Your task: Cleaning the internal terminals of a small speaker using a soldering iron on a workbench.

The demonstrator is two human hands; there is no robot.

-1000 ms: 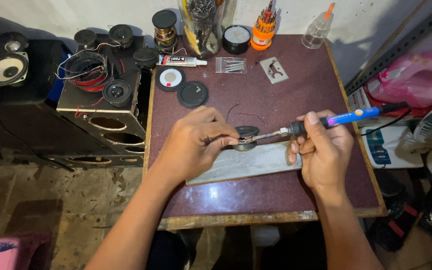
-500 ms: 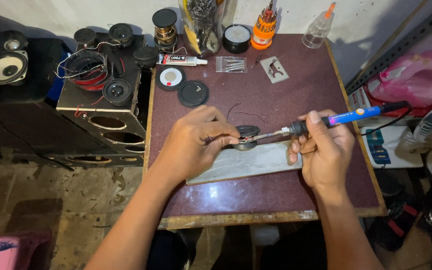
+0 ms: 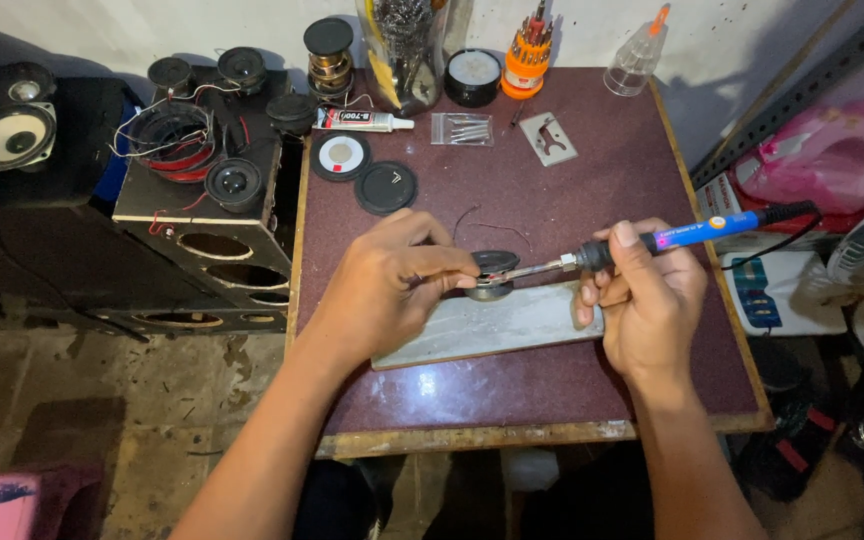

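A small round black speaker (image 3: 495, 266) sits near the middle of the table (image 3: 642, 390), on the back edge of a flat grey slab (image 3: 482, 328). The speaker looks dark and shiny, and thin wires (image 3: 487, 222) curl away from it toward the back of the table. The left hand (image 3: 387, 285) is curled around the speaker's left side, with its fingertips pinching the rim. The right hand (image 3: 647, 300) is closed tight around a soldering iron (image 3: 652, 243) with a blue handle. The iron's metal tip touches the speaker, or comes very close; it is too small to tell which. The right hand rests at the right end of the slab. A black cord runs from the iron off the right edge of the table. Near the front edge, the dark red tabletop is bare in front of the slab. Along the back edge stand a jar of bits (image 3: 407, 50), a round black tin (image 3: 473, 76), an orange screwdriver set (image 3: 528, 50) and a clear bottle (image 3: 637, 60). A glue tube (image 3: 362, 120) and two flat black discs (image 3: 364, 172) lie by the back left corner. A black speaker box (image 3: 202, 210) stands just beside the left edge.
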